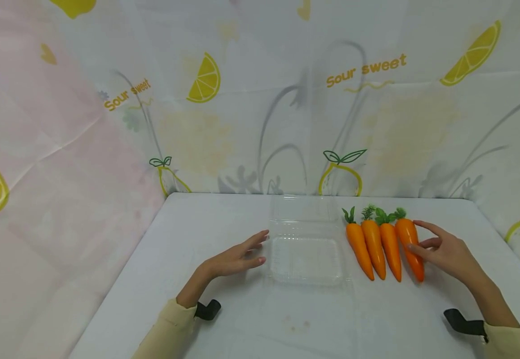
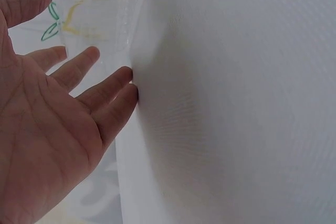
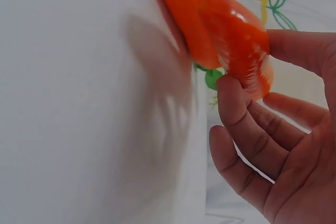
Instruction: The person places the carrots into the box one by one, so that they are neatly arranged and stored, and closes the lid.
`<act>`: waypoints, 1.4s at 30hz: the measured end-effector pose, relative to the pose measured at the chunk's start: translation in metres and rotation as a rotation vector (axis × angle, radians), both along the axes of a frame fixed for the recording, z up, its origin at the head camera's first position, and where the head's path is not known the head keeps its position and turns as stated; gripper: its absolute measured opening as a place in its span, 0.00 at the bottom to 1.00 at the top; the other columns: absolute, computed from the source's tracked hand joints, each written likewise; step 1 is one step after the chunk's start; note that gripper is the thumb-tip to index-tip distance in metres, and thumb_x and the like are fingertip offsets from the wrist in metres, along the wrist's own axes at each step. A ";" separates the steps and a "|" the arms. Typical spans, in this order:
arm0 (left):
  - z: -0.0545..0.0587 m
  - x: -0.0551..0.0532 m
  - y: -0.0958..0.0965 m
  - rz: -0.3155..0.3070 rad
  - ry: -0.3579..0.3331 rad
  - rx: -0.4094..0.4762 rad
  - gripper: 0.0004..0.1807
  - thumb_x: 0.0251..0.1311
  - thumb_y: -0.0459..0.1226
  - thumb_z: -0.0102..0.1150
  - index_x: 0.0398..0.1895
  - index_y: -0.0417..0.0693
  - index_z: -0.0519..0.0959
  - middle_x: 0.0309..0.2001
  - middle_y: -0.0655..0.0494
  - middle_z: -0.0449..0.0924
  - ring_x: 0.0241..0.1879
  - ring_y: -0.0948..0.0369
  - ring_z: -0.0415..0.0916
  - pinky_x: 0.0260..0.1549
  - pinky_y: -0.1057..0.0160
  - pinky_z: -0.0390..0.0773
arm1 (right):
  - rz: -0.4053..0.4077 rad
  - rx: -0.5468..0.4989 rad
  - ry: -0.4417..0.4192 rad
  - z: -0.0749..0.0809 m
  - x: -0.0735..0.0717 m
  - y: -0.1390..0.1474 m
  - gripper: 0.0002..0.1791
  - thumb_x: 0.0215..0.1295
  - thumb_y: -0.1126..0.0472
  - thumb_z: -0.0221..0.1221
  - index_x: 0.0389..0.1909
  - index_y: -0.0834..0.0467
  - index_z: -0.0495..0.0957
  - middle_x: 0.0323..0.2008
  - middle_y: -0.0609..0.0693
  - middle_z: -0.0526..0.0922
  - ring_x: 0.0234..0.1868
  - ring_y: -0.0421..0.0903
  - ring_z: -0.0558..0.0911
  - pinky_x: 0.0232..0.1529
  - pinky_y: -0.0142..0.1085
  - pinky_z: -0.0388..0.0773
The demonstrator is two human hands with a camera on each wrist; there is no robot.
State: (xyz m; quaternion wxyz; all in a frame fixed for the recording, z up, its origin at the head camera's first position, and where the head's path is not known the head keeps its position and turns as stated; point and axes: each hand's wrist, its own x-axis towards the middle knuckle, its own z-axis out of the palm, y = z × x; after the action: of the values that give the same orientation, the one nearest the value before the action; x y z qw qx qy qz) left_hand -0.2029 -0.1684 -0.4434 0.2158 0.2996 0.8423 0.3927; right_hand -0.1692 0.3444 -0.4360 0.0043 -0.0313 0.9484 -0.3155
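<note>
- Your right hand (image 1: 449, 253) is closed on the right-most carrot (image 1: 406, 233): the thumb lies on one side and fingertips on the other, so you pinch it between them.
- This carrot is the last of a row of four, and it lies to the right of the other three carrots (image 1: 374, 247); whether it touches the bench (image 1: 215, 214) along its whole length, I cannot tell.
- All four carrots are orange, with green leaves (image 1: 368, 212) at the far end and the narrow tips toward you.
- Your left hand (image 1: 235, 258) holds nothing; its fingers are apart and point to the left edge of the clear plastic box (image 1: 306, 262).
- The fingertips are very close to this edge, but I cannot tell if they touch it.
- The box is between your left hand and the carrots, with its lid (image 1: 303, 212) folded back on the far side.
- At your wrists you have beige sleeves (image 1: 163, 331) and a black curved piece (image 1: 209, 310) on each side.
- Behind the bench hangs a pale cloth (image 1: 251, 124) with lemon drawings and the words "Sour sweet".
</note>
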 end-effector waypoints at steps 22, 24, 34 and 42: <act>-0.003 -0.001 -0.001 0.003 -0.001 0.012 0.42 0.72 0.51 0.52 0.80 0.56 0.42 0.77 0.56 0.49 0.73 0.54 0.54 0.69 0.50 0.56 | 0.077 -0.141 0.069 0.020 -0.002 -0.040 0.40 0.65 0.50 0.66 0.73 0.59 0.61 0.40 0.63 0.85 0.29 0.46 0.85 0.32 0.37 0.79; -0.003 -0.001 -0.002 0.004 -0.002 0.013 0.42 0.72 0.51 0.52 0.80 0.57 0.42 0.77 0.56 0.49 0.73 0.54 0.53 0.69 0.50 0.56 | 0.085 -0.151 0.079 0.022 -0.003 -0.044 0.39 0.65 0.50 0.66 0.73 0.58 0.62 0.40 0.61 0.85 0.29 0.45 0.85 0.32 0.36 0.79; -0.006 -0.001 -0.003 0.005 -0.007 0.023 0.42 0.72 0.49 0.52 0.80 0.57 0.42 0.77 0.58 0.50 0.73 0.54 0.53 0.69 0.48 0.56 | 0.149 -0.202 0.097 0.027 -0.008 -0.065 0.38 0.64 0.51 0.67 0.72 0.57 0.64 0.40 0.59 0.85 0.36 0.49 0.84 0.34 0.34 0.80; -0.005 -0.001 -0.002 0.008 -0.008 0.030 0.42 0.72 0.45 0.54 0.80 0.57 0.42 0.77 0.55 0.50 0.73 0.52 0.53 0.68 0.45 0.55 | 0.224 -0.265 0.106 0.030 -0.015 -0.084 0.36 0.63 0.53 0.67 0.71 0.54 0.66 0.42 0.59 0.85 0.38 0.50 0.85 0.36 0.36 0.81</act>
State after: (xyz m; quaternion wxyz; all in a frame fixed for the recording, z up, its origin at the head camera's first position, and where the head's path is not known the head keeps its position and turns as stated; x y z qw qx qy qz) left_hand -0.2043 -0.1702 -0.4486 0.2130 0.2977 0.8366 0.4075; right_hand -0.1840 0.2605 -0.4062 -0.0148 -0.1537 0.8881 -0.4330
